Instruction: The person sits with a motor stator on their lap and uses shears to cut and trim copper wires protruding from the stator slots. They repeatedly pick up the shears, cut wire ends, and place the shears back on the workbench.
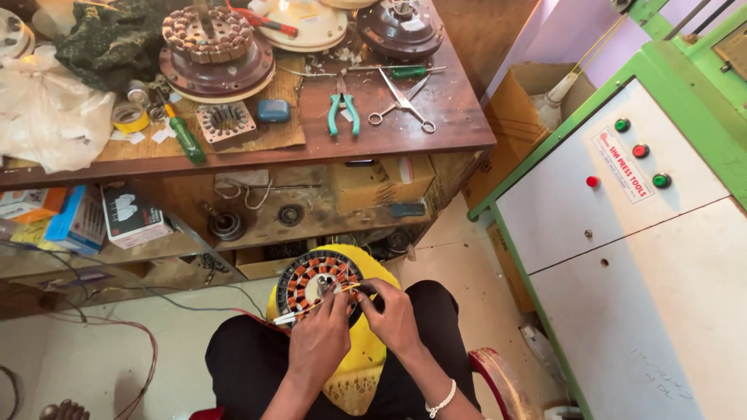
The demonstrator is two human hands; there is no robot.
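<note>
Green-framed and panelled in pale grey, a big machine cabinet (646,257) fills the right side, with green and red buttons (640,151) on its sloping face. Far and to the left stands a wooden worktop (451,117) with shelves below it. On its top lie a round maroon motor housing (218,58) with a ring of copper windings, a second maroon housing (401,27) farther right, a crumpled white plastic bag (43,113) at the left edge, teal-handled pliers (343,113), scissors (402,105), a green-handled screwdriver (185,138), a small blue box (273,110) and a yellow roll of tape (129,118). Small cartons (128,218) sit on the shelf beneath. Near the bottom, the person sits with black trousers (249,358) showing and a yellow cloth (362,350) over the lap. Resting on that cloth, just in front of the worktop's lower shelf, is a round stator (315,280) wound with orange copper coils. The left hand (319,342) lies on its near edge, fingers curled and pinching a thin white-sleeved wire (311,311) that runs across the coils. The right hand (393,315), a beaded bracelet (442,400) at its wrist, pinches the same wire at the stator's right rim.
</note>
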